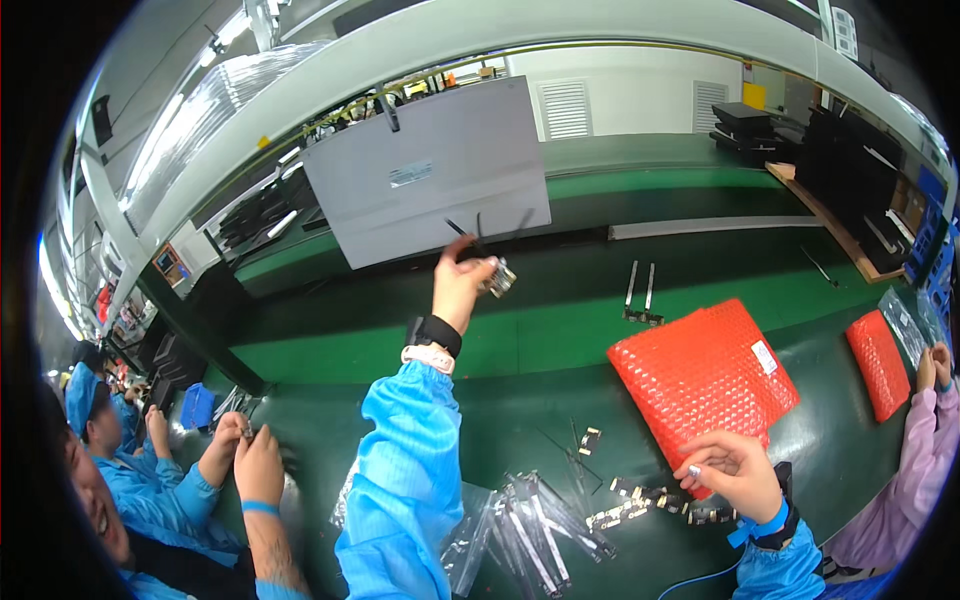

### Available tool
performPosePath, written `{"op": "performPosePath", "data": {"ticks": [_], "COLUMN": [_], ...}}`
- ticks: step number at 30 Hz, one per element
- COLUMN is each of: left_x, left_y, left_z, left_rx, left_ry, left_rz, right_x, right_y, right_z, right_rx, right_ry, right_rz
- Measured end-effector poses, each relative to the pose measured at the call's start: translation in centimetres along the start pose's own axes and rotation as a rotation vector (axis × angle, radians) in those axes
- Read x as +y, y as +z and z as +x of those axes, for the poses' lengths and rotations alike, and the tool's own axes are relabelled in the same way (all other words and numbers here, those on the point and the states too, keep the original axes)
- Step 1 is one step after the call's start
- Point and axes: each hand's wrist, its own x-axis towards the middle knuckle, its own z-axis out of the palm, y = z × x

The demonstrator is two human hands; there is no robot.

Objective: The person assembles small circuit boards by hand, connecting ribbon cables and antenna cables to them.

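Note:
My left hand (462, 287) is raised over the green bench and pinches a small circuit board (500, 279) with thin black cables trailing from it. My right hand (735, 475) hovers at the lower edge of a red bubble-wrap bag (700, 375), fingers curled toward the thumb; a small pale spot shows at the fingertips, too small to name. Several small circuit boards (630, 505) lie in a loose pile beside the right hand. To their left is a heap of clear plastic bags (525, 530) with flat strips inside. One lone board (590, 440) sits above the pile, near thin black cables (572, 462).
Two boards with upright strips (640, 300) rest on the green conveyor strip ahead. A large grey panel (430, 170) hangs beyond my left hand. Co-workers' hands (245, 450) work at left and others (935, 368) at right, by another red bubble bag (878, 365).

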Motion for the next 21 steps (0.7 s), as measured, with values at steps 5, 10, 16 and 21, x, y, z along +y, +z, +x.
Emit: {"op": "performPosePath", "data": {"ticks": [5, 10, 16, 21], "left_x": [-8.9, -8.8, -2.4, 7.4], "left_y": [-2.6, -3.2, -8.4, 1.8], "left_z": [1.1, 1.4, -2.1, -19.5], "left_rx": [-0.054, -0.049, 0.142, -0.239], "left_ry": [-0.202, 0.012, 0.079, 0.383], "left_rz": [0.638, 1.200, 1.138, 0.705], "right_x": [1.7, 3.0, 2.5, 2.5], "right_y": [0.1, -0.4, 1.2, 3.9], "right_z": [1.5, 2.3, 1.6, 0.8], "right_rx": [-0.070, -0.125, -0.131, -0.125], "right_ry": [0.027, 0.050, 0.025, -0.281], "right_rz": [-0.120, -0.186, -0.187, -0.422]}}
